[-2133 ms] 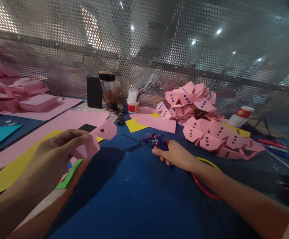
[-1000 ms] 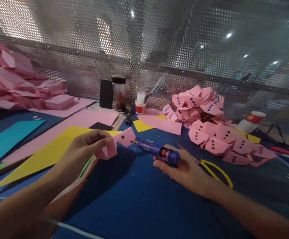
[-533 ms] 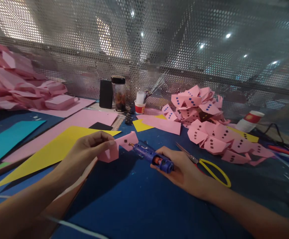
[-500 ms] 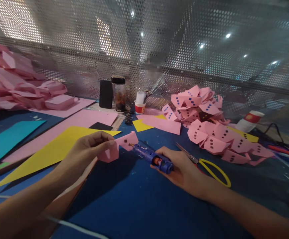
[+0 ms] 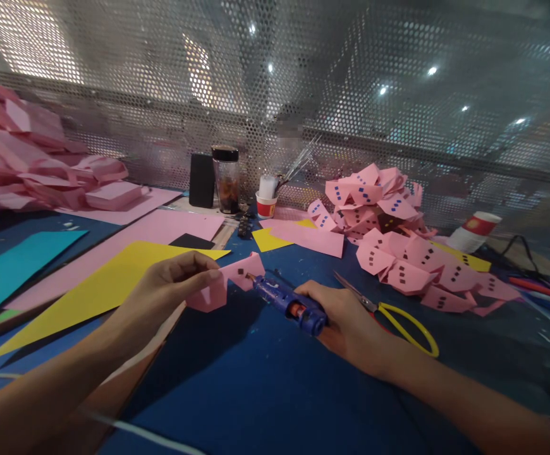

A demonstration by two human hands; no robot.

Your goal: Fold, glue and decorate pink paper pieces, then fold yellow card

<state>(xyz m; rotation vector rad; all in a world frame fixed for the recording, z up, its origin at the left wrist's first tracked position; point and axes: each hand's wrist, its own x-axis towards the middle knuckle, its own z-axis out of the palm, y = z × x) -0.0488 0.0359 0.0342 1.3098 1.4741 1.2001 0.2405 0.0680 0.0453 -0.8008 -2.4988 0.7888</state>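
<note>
My left hand (image 5: 180,278) pinches a folded pink paper piece (image 5: 210,296) that carries a small dark square on its upper strip. In my right hand (image 5: 344,319) is a blue hot glue gun (image 5: 284,300), its fingers wrapped round the body. The gun's nozzle points left and meets, or nearly meets, the strip just right of the dark square; whether they touch I cannot tell. Close by my right hand lie scissors (image 5: 408,330) with yellow handles. Beneath my left forearm is a sheet of yellow paper (image 5: 92,284).
Pink folded papers with dark squares (image 5: 398,253) are heaped at right, a larger pink pile (image 5: 28,151) at far left. A lidded jar (image 5: 226,180) and a red-white cup (image 5: 266,206) stand before the perforated metal screen (image 5: 161,120). A white cord (image 5: 146,433) crosses the near left.
Both hands stay almost in place. The glue gun's rear end has shifted slightly left and down, and its nozzle is still at the pink strip.
</note>
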